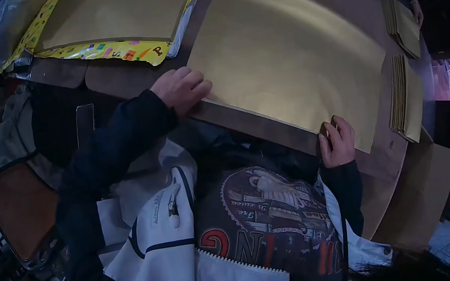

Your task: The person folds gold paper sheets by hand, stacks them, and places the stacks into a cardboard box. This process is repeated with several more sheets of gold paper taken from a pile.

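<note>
Large gold sheet [282, 57]: lies flat on the brown worktop [245, 123], centre of view.
Left hand [182, 89]: at 9 o'clock of the sheet, fingers curled, pressing its near-left corner; grip not closed around it.
Right hand [337, 141]: at 5 o'clock, fingertips pinching the sheet's near-right corner.
Stacks of gold sheets [406, 98]: at 3 o'clock, just beside the sheet.
Patterned yellow wrap [108, 49]: at 11 o'clock, under another gold sheet [114, 9].

free: gold sheet [287, 51] top | blocked R: 2 stacks [405, 95] (edge-on)
</note>
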